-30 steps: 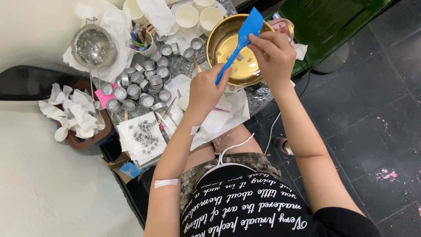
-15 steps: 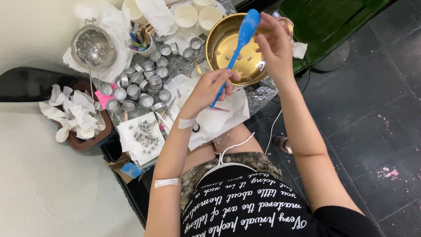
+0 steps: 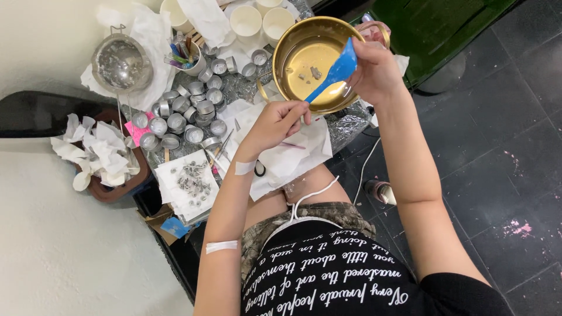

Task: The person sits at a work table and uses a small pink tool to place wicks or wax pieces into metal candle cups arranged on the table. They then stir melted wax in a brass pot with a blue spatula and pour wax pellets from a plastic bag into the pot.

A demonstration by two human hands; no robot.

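A person sits at a cluttered tabletop (image 3: 351, 126) covered in crinkled foil. The right hand (image 3: 374, 73) is curled around the far rim of a brass pan (image 3: 293, 50), holding it tilted toward the person; the pan sits at the far right end of the tabletop, with pale yellowish residue and a few small grey bits on its bottom. The left hand (image 3: 275, 123) pinches the lower end of a blue spatula (image 3: 331, 76) between thumb and fingertips. The spatula slants up and right, its broad blade lying over the pan's right inner side, just beside the right hand.

Under the left hand lies a white cloth (image 3: 293, 158) with faint pink marks, draped over the near edge of the tabletop. To its left stands a cluster of small round metal cups (image 3: 187, 117), close together. Nearer still, a white paper (image 3: 187, 187) carries a heap of tiny metal pieces. A metal strainer (image 3: 122, 63) rests on white tissue at the far left. Beyond the pan stand three cream-coloured cups (image 3: 246, 20). A mug of coloured pens (image 3: 187, 55) stands between the strainer and the cups. Crumpled tissues (image 3: 96, 152) fill a brown tray left of the tabletop. A small pink note (image 3: 140, 131) lies among the metal cups, and a blue scrap (image 3: 174, 227) lies on brown cardboard below the paper.
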